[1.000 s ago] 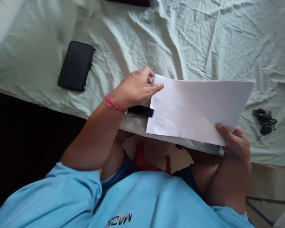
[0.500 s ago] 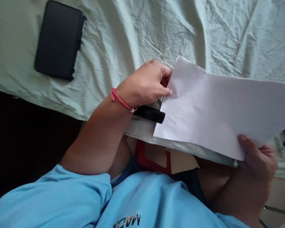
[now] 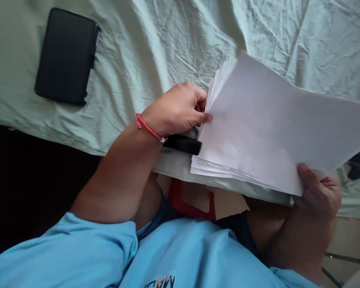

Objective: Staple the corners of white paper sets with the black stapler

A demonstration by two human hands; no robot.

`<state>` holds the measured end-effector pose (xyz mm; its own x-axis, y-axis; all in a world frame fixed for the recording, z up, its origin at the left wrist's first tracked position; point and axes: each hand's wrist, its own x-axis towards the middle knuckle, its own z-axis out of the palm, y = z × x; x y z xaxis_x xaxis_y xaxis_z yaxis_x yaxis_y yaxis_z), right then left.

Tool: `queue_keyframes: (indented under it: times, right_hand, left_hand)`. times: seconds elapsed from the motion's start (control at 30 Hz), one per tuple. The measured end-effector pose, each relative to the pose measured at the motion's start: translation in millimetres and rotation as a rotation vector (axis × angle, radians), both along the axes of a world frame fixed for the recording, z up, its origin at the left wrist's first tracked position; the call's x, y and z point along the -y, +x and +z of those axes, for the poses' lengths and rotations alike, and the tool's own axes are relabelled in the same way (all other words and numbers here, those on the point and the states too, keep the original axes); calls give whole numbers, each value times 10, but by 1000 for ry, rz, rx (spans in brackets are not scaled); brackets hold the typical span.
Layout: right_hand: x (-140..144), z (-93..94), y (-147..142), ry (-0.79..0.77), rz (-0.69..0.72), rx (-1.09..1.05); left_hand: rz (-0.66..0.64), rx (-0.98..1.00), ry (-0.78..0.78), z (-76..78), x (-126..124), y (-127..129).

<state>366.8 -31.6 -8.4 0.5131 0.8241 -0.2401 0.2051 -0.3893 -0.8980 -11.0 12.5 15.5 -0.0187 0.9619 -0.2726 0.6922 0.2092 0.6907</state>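
A stack of white paper sheets [image 3: 273, 128] is held over the near edge of a table covered by a pale green cloth [image 3: 156, 52]. My right hand [image 3: 318, 192] grips the stack's lower right corner, thumb on top. My left hand [image 3: 180, 110], a pink cord around its wrist, pinches the left edge of the stack, where the sheets fan apart. A black marker [image 3: 183, 144] lies on the cloth just under my left hand, its tip hidden by the paper.
A black rectangular case [image 3: 65, 56] lies on the cloth at the upper left. A bunch of dark keys [image 3: 358, 164] shows at the right edge, partly behind the paper. Below the table edge I see my knees and something red [image 3: 192, 200].
The paper has lifted and tilted, and its left edge now fans into several sheets. My left hand went from touching the corner with a finger to pinching the edge. The view shifted left.
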Motion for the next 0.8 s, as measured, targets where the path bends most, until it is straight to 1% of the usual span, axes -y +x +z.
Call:
queue_keyframes:
  times: [0.07, 0.1, 0.17, 0.33, 0.43, 0.5, 0.57, 0.67, 0.73, 0.8]
  right_hand:
    - [-1, -2, 8, -4, -6, 5]
    - [-2, 1, 7, -12, -9, 3]
    - [-2, 5, -1, -16, -15, -8]
    - [-3, -20, 4, 43, 10, -18]
    - [-4, -49, 29, 48, 18, -18]
    - [-3, -60, 41, 68, 20, -28]
    - [-1, -65, 49, 63, 27, -36]
    - [2, -66, 50, 48, 31, -30]
    - [-1, -62, 35, 58, 24, -34]
    - [-9, -46, 5, 69, 13, -51]
  left_hand:
    - [-65, 10, -55, 13, -3, -6]
    - [-76, 16, -63, 20, -7, -6]
    - [-57, 35, -54, 34, -16, 1]
    - [6, 73, -78, 82, -20, 28]
    - [-42, 46, -67, 95, -7, 20]
    - [-73, 47, -62, 75, -1, 6]
    - [-53, 77, -33, 35, 1, -9]
    - [15, 184, 12, -21, -10, -16]
    - [55, 253, 10, -32, -23, -7]
    - [72, 261, 12, -24, -34, 8]
